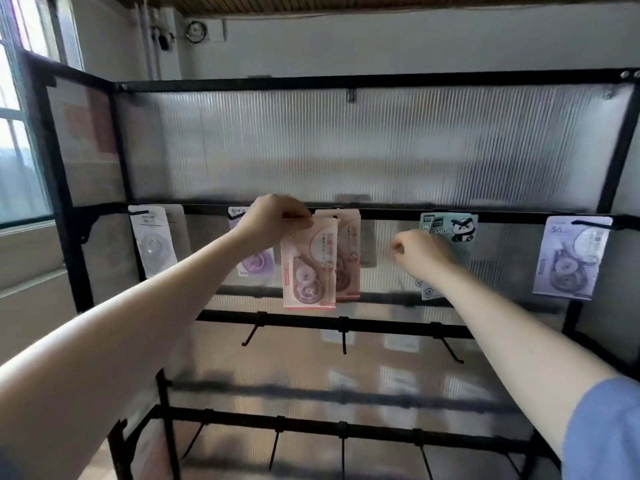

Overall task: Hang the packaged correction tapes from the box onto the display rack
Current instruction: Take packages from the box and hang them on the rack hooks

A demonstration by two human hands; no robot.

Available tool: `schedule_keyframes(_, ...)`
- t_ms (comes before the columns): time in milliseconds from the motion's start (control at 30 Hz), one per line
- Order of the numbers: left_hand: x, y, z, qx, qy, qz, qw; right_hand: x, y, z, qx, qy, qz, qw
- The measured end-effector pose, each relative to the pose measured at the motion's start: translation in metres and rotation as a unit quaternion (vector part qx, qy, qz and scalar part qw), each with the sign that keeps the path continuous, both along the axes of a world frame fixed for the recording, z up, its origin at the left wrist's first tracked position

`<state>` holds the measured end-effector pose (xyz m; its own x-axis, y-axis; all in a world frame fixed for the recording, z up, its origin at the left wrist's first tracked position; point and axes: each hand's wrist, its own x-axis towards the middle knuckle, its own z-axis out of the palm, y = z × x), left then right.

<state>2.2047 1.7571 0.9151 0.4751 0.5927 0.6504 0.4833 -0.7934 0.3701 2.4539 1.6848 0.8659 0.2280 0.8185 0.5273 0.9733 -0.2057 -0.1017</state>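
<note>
A black display rack (346,81) with ribbed translucent back panels fills the view. My left hand (273,216) pinches the top of a pink packaged correction tape (308,268) at a hook on the upper bar. A second pink pack (349,258) hangs just behind it. My right hand (419,254) hovers to the right with curled fingers and holds nothing. Along the same bar hang a white pack (152,240), a purple pack (256,265), green panda packs (453,226) and a lavender pack (571,258). The box is out of view.
Two lower bars carry bare black hooks (252,332) (450,348). A window (17,133) is on the left wall. The rack's side panel (83,140) angles toward me on the left.
</note>
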Motion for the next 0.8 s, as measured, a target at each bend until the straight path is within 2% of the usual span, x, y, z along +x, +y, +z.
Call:
schedule_keyframes(233,0.039,-0.005,0.005,0.013,-0.008,-0.007,1.0,0.016,-0.02,-0.023,-0.042,0.015,-0.016,0.999)
schedule_keyframes(333,0.05,-0.001,0.001,-0.001,-0.006,0.001,1.0,0.022,-0.023,-0.028,-0.045,-0.009,-0.024,0.999)
schedule_keyframes(800,0.052,0.011,-0.006,-0.019,-0.028,-0.004,0.999,0.029,-0.031,-0.043,-0.075,0.017,-0.007,0.997)
